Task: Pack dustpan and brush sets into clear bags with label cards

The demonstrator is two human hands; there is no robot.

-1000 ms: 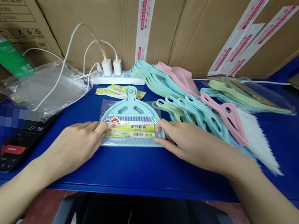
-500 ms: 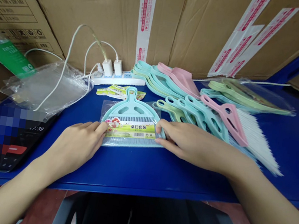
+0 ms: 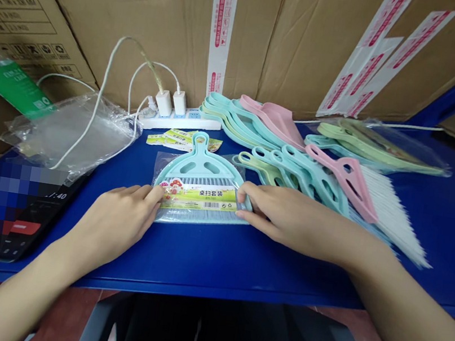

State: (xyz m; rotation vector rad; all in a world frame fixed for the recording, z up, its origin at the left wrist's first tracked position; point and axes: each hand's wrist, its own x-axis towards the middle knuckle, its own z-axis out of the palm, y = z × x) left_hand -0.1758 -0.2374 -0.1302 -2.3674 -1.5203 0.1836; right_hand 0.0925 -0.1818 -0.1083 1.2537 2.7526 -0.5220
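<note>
Both arms are bare from the lower edge of the view up to the hands, with no sleeve showing on either. The left hand (image 3: 117, 222) and the right hand (image 3: 288, 219) wear no gloves, rings or watch. The fingernails are short and unpainted where they show.

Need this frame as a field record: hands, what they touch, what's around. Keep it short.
left hand: flat on the blue table, fingertips on the left edge of the bagged dustpan set
right hand: fingers on the right edge of the same pack
pack: teal dustpan and brush in a clear bag, yellow label across, handle pointing away
right of pack: loose brushes, teal, green and pink
behind: stacked dustpans, power strip with two chargers
left: clear bags, timer
backdrop: cardboard boxes
</note>
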